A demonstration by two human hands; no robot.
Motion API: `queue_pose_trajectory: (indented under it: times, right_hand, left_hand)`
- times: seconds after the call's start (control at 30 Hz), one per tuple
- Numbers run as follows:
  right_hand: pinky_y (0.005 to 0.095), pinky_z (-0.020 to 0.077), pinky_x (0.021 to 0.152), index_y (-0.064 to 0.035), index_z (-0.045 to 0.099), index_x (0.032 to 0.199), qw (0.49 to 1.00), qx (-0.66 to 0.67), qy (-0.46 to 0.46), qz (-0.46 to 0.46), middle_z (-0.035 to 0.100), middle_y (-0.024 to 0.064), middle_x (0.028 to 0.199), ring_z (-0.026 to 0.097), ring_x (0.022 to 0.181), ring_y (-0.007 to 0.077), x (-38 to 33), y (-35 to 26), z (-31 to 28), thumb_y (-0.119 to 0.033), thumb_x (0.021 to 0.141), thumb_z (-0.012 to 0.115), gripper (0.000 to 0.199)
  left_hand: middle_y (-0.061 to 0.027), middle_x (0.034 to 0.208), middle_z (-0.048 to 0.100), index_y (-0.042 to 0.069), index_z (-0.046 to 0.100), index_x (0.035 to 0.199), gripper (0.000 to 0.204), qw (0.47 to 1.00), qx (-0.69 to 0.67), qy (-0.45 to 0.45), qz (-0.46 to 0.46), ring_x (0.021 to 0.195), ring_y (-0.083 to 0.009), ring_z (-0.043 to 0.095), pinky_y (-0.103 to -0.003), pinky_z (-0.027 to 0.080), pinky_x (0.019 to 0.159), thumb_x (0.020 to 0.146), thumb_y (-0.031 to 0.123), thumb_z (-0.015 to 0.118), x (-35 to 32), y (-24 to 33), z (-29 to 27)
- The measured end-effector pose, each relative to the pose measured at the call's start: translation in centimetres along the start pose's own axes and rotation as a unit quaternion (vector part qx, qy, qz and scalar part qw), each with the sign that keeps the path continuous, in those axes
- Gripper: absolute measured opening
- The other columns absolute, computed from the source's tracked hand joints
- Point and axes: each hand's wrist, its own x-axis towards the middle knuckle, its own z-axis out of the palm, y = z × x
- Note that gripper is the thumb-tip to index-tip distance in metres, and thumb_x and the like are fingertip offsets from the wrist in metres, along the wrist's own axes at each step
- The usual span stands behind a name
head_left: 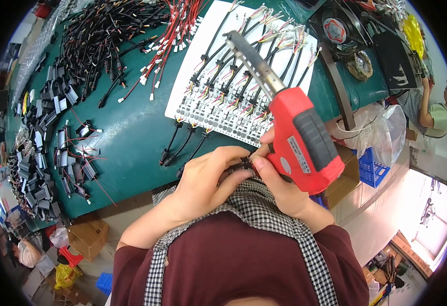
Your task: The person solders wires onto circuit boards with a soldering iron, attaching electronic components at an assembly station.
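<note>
My right hand (284,194) is closed around a red soldering gun (296,130), whose grip is partly hidden in it. The gun's long metal tip (249,53) points away from me, above the circuit boards. My left hand (200,178) is closed, thumb and fingers pinching a small black cable part (245,164) in front of my apron. The thumb and fingertips of my right hand meet it there too; its exact shape is mostly covered. Just beyond lies a panel of white circuit boards (223,115) with black cables attached, resting on a white board (185,71).
Black cables (106,35) and red wires with white plugs (157,61) lie at the back. Black housings (39,168) are heaped along the left of the green table (116,168). A fan (338,30) stands back right. Another person (432,112) is at far right.
</note>
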Motion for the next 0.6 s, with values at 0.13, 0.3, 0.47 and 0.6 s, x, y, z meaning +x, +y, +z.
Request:
queue_pose_trajectory:
  times: [0.13, 0.3, 0.47, 0.6]
  right_hand:
    - [0.0246, 0.0463, 0.073, 0.0017, 0.024, 0.134, 0.998, -0.048, 0.011, -0.033, 0.056, 0.0067, 0.086, 0.058, 0.079, 0.0108, -0.3, -0.7, 0.2, 0.005, 0.081, 0.057, 0.063]
    - [0.0247, 0.0442, 0.057, 0.0060, 0.042, 0.114, 0.998, -0.010, 0.046, -0.047, 0.053, 0.0126, 0.096, 0.053, 0.064, 0.0138, -1.4, 0.0, -2.3, -0.002, 0.082, 0.056, 0.036]
    - [0.0244, 0.0389, 0.050, 0.0063, 0.039, 0.119, 1.000, -0.001, -0.015, -0.011, 0.053, 0.0167, 0.103, 0.049, 0.056, 0.0142, -4.3, 1.1, -5.6, -0.025, 0.082, 0.064, 0.055]
    - [0.0247, 0.0476, 0.060, 0.0075, 0.042, 0.123, 0.989, 0.143, -0.013, 0.040, 0.063, 0.0148, 0.094, 0.059, 0.063, 0.0141, -5.7, 1.6, -6.7, -0.021, 0.074, 0.073, 0.065]
  left_hand:
    - [-0.0099, 0.074, 0.060, 0.000, 0.058, 0.092, 0.023, 0.996, 0.037, 0.051, 0.068, 0.061, -0.0221, 0.059, -0.028, 0.047, 0.055, 0.072, -0.003, 0.068, -0.6, -0.1, -0.4]
    - [-0.0083, 0.069, 0.058, 0.002, 0.058, 0.094, 0.022, 0.981, 0.145, 0.121, -0.043, 0.056, -0.0222, 0.056, -0.027, 0.046, 0.054, 0.074, -0.002, 0.067, -0.9, -1.3, -1.0]
    - [-0.0075, 0.064, 0.057, 0.002, 0.056, 0.095, 0.020, 0.970, 0.183, 0.111, -0.117, 0.053, -0.0209, 0.055, -0.031, 0.042, 0.049, 0.077, 0.003, 0.067, -1.1, -1.7, -0.3]
    - [-0.0080, 0.062, 0.056, 0.003, 0.055, 0.091, 0.019, 0.963, 0.232, 0.107, -0.086, 0.052, -0.0230, 0.055, -0.032, 0.042, 0.048, 0.077, 0.004, 0.067, -0.6, -2.1, -0.1]
